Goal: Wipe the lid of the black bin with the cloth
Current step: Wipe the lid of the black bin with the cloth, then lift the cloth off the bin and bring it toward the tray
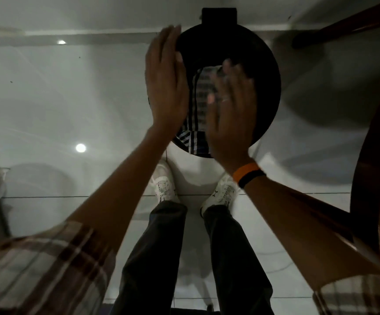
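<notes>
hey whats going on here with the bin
A person stands over a black bin, wiping its round lid with a striped cloth. The right hand presses flat on the cloth against the lid, while the left hand rests open against the lid's left edge, seemingly steadying it. The cloth covers the lid's near-left part.

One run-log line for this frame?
stage: wiping | right hand: flat on striped cloth, pressing it on black lid | left hand: open, steadying lid's left rim
</notes>
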